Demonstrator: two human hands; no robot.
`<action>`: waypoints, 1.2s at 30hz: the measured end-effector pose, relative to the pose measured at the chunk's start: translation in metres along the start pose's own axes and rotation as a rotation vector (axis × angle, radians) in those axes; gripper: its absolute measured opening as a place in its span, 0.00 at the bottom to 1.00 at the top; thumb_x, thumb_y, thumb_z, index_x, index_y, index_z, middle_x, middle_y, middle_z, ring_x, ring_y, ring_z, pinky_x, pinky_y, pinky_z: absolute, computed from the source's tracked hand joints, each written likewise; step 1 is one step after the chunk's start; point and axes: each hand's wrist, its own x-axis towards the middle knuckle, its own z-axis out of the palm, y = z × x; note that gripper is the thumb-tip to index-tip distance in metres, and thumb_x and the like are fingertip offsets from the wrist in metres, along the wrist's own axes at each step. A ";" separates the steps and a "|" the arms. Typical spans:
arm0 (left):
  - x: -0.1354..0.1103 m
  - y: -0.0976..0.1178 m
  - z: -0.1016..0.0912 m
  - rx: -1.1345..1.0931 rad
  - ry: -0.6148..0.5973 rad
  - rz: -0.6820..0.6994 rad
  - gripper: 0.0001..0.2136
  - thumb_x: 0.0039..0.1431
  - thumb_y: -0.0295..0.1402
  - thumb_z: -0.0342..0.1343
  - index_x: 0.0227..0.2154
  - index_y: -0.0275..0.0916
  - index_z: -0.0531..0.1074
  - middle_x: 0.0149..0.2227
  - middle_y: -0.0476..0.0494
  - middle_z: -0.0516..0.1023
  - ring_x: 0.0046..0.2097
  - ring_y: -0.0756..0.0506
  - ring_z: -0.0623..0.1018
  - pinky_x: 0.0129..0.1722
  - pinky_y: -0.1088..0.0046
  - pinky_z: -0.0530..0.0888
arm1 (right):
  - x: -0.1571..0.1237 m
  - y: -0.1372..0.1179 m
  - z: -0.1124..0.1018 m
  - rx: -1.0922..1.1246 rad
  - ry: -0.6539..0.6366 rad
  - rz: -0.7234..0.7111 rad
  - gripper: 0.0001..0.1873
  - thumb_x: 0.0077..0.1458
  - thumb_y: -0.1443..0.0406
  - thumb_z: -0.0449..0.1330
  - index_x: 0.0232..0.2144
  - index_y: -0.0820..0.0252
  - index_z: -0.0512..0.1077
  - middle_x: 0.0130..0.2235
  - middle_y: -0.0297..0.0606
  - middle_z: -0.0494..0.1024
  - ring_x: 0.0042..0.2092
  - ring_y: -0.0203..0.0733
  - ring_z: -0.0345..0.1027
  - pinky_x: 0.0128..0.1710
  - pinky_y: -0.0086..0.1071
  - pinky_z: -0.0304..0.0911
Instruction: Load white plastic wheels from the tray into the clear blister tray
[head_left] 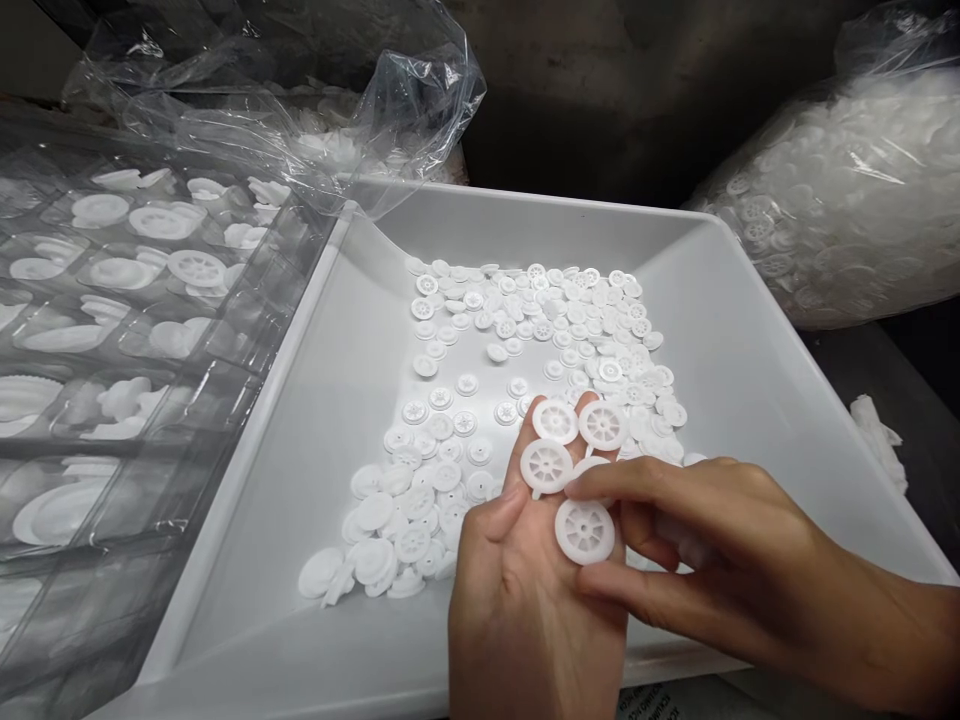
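The left hand [536,580] lies with its palm up and carries a few white, round, spoked plastic wheels on the palm and fingers. It does not clench them; they only rest there. The right hand [720,530] comes from the right side, with its thumb and index finger at two sides of the nearest wheel [585,532]; I cannot tell if they press it firmly. One more wheel [592,464] is partly hidden under the index finger. Thin stems show below some wheels.

Both hands are above a pale grey plastic tray [757,340], where many loose white plastic discs [405,510] lie scattered and heaped. A transparent plastic tray with pockets [247,350], filled with white parts, stands on the left, and a clear plastic bag of white parts [847,190] is at upper right.

For good handling, I think it is better to keep the left palm level, take each wheel by its rim, and not push the neighbouring wheels off or bend their stems.
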 end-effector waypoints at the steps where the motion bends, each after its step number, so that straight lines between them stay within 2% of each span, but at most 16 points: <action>1: -0.001 0.000 0.001 -0.001 0.001 -0.002 0.29 0.65 0.41 0.49 0.68 0.41 0.60 0.53 0.37 0.81 0.57 0.33 0.78 0.63 0.51 0.68 | 0.001 0.000 0.000 0.001 -0.009 0.005 0.18 0.67 0.65 0.62 0.56 0.51 0.66 0.27 0.24 0.64 0.26 0.29 0.59 0.26 0.23 0.58; 5: -0.002 -0.001 0.010 0.005 0.072 0.022 0.27 0.66 0.40 0.47 0.67 0.41 0.61 0.48 0.38 0.82 0.56 0.34 0.79 0.64 0.52 0.66 | 0.002 0.001 -0.001 0.004 0.006 0.005 0.19 0.66 0.65 0.63 0.57 0.49 0.65 0.28 0.23 0.65 0.26 0.29 0.60 0.26 0.23 0.57; 8: -0.001 -0.002 0.013 -0.007 0.108 0.028 0.27 0.66 0.38 0.45 0.67 0.40 0.61 0.50 0.38 0.82 0.56 0.35 0.80 0.64 0.54 0.67 | 0.000 0.002 -0.003 -0.010 0.010 -0.010 0.21 0.66 0.63 0.63 0.58 0.49 0.64 0.28 0.23 0.64 0.26 0.29 0.60 0.26 0.23 0.58; 11: 0.001 -0.001 0.009 -0.039 0.075 0.030 0.26 0.68 0.37 0.46 0.67 0.42 0.61 0.50 0.39 0.82 0.58 0.36 0.79 0.63 0.56 0.69 | -0.002 0.002 -0.007 -0.035 -0.010 -0.027 0.20 0.66 0.63 0.64 0.57 0.50 0.64 0.28 0.23 0.64 0.26 0.28 0.60 0.26 0.23 0.58; 16: 0.006 -0.001 0.002 -0.020 -0.030 0.015 0.22 0.69 0.39 0.47 0.63 0.39 0.68 0.48 0.39 0.83 0.58 0.36 0.79 0.61 0.58 0.72 | -0.001 0.000 -0.009 -0.084 -0.020 -0.032 0.15 0.67 0.63 0.62 0.54 0.50 0.66 0.30 0.22 0.66 0.27 0.26 0.62 0.28 0.20 0.58; 20: 0.007 -0.001 0.001 -0.042 -0.025 0.009 0.22 0.70 0.37 0.47 0.63 0.40 0.68 0.49 0.39 0.83 0.58 0.37 0.79 0.61 0.59 0.72 | 0.001 0.000 -0.007 -0.065 -0.013 -0.015 0.15 0.68 0.62 0.61 0.55 0.48 0.64 0.29 0.22 0.65 0.27 0.26 0.61 0.28 0.20 0.58; 31: 0.003 -0.002 -0.004 -0.105 -0.006 0.000 0.27 0.68 0.33 0.49 0.69 0.39 0.59 0.58 0.36 0.78 0.63 0.39 0.74 0.68 0.60 0.63 | -0.003 0.006 -0.002 0.061 0.014 0.048 0.19 0.66 0.62 0.64 0.56 0.44 0.66 0.27 0.23 0.63 0.26 0.29 0.59 0.28 0.22 0.61; 36: 0.003 -0.002 -0.005 -0.063 0.004 0.000 0.26 0.68 0.35 0.49 0.68 0.43 0.61 0.56 0.38 0.80 0.64 0.37 0.74 0.67 0.56 0.65 | 0.001 0.004 0.000 0.086 0.027 0.034 0.18 0.66 0.65 0.63 0.55 0.44 0.66 0.26 0.22 0.64 0.26 0.28 0.60 0.28 0.22 0.62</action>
